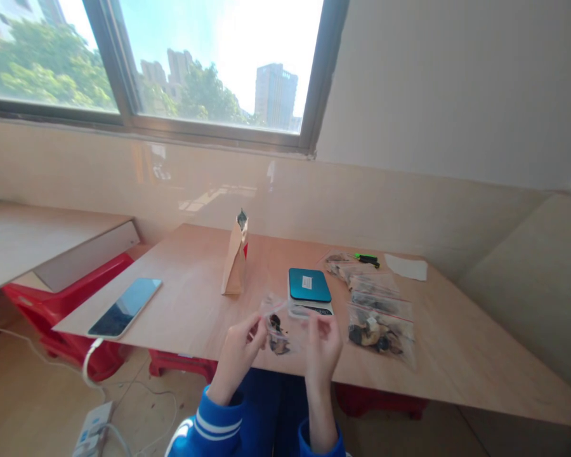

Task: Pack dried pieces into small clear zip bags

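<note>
Both of my hands hold a small clear plastic bag [276, 330] with dark pieces inside, just above the near edge of the wooden table [181, 298]. My left hand [240, 346] pinches the bag's left top corner. My right hand [322, 346] pinches its right top edge. Just behind the bag sits a small kitchen scale [309, 289] with a teal top. To the right of my right hand lie several filled clear bags [379, 317] in a row.
A brown paper bag [235, 260] stands upright mid-table. A phone [125, 306] with a white cable lies at the left edge. A green-and-black pen [367, 259] and white paper [406, 266] lie at the back. Red stools [57, 298] stand under the tables.
</note>
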The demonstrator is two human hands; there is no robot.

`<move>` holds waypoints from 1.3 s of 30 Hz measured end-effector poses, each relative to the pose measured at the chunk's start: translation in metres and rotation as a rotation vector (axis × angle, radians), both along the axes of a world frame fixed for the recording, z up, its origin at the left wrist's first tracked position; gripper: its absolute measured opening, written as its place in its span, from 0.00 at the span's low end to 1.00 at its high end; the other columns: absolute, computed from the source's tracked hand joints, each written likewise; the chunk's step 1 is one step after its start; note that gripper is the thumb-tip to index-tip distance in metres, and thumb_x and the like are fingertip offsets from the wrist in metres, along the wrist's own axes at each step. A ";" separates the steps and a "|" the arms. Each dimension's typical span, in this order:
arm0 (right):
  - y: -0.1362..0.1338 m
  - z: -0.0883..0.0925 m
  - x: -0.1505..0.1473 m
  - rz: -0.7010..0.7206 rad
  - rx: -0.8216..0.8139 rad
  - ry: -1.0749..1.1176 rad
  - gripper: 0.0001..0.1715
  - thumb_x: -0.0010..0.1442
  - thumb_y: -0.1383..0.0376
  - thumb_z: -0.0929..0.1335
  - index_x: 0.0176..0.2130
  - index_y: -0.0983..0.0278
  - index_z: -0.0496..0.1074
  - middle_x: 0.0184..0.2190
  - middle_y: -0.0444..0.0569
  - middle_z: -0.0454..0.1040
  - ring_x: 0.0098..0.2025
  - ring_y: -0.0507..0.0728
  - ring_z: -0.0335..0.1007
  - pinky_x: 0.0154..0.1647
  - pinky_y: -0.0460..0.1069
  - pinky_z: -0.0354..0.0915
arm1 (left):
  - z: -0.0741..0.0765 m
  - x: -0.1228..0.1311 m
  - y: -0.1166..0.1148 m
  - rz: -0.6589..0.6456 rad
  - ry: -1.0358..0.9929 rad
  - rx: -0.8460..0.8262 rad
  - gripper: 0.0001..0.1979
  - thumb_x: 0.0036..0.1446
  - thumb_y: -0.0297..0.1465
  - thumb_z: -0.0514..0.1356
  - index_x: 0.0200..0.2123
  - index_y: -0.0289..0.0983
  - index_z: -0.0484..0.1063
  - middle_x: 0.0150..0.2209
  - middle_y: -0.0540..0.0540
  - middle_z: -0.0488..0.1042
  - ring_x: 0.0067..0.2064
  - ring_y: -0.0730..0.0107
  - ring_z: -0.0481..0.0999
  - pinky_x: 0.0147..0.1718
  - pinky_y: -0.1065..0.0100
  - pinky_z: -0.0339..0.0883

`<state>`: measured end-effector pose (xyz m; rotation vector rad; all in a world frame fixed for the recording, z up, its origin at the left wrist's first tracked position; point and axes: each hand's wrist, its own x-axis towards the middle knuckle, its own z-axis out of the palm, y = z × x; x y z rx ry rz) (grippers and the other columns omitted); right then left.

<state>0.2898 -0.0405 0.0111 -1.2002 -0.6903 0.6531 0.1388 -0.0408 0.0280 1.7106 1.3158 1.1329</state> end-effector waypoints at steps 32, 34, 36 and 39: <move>0.016 0.018 0.012 0.578 0.040 -0.285 0.18 0.58 0.59 0.67 0.47 0.62 0.74 0.50 0.53 0.76 0.53 0.61 0.71 0.58 0.58 0.64 | -0.032 0.016 0.014 0.004 -0.726 -0.301 0.34 0.50 0.49 0.63 0.56 0.36 0.70 0.38 0.44 0.76 0.24 0.76 0.72 0.16 0.75 0.64; 0.027 0.021 0.006 0.717 0.014 -0.287 0.20 0.56 0.62 0.68 0.49 0.60 0.74 0.50 0.50 0.76 0.55 0.60 0.69 0.58 0.56 0.63 | -0.033 0.014 0.017 -0.002 -0.698 -0.272 0.34 0.49 0.49 0.64 0.54 0.34 0.71 0.32 0.46 0.75 0.22 0.76 0.70 0.16 0.75 0.63; 0.034 0.025 -0.001 0.851 -0.017 -0.247 0.23 0.55 0.62 0.69 0.51 0.59 0.73 0.48 0.48 0.77 0.52 0.58 0.71 0.54 0.54 0.67 | -0.036 0.012 0.021 0.051 -0.691 -0.238 0.33 0.49 0.49 0.63 0.52 0.32 0.71 0.27 0.49 0.73 0.19 0.77 0.67 0.14 0.75 0.61; 0.037 0.027 -0.010 0.979 -0.075 -0.212 0.23 0.55 0.60 0.69 0.51 0.61 0.73 0.40 0.47 0.78 0.39 0.56 0.74 0.41 0.51 0.72 | -0.039 0.010 0.026 0.173 -0.691 -0.195 0.31 0.46 0.51 0.64 0.45 0.32 0.71 0.23 0.52 0.70 0.17 0.78 0.64 0.14 0.75 0.60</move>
